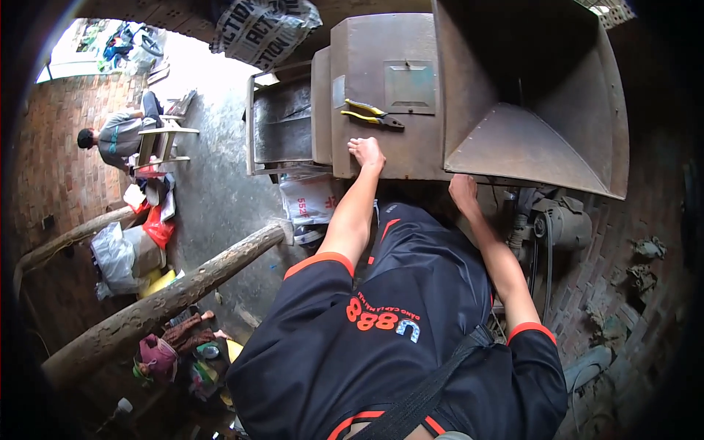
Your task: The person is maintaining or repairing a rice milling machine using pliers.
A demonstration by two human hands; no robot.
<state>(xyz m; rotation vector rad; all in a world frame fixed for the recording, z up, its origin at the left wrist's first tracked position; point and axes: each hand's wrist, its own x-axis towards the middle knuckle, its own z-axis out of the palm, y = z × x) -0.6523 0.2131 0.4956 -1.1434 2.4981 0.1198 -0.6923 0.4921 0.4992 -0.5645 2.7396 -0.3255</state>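
The left hand (367,152), fingers curled, is at the near side of the machine (359,59); the yellow-handled pliers (375,116) lie just beyond it on top. The right hand (463,192), set apart, is at the near edge of the hopper (539,150), left of the motor (568,226); whether either hand grips cannot be determined.

Relative to the left hand (369,154), we note: behind and left, a long, rough brown log (176,303); well to the left, a bright red plastic bag (158,228); farther left, a grey-shirted person (119,139) beside a pale wooden stool (167,132); forward-left, a black-and-white printed sack (270,33).
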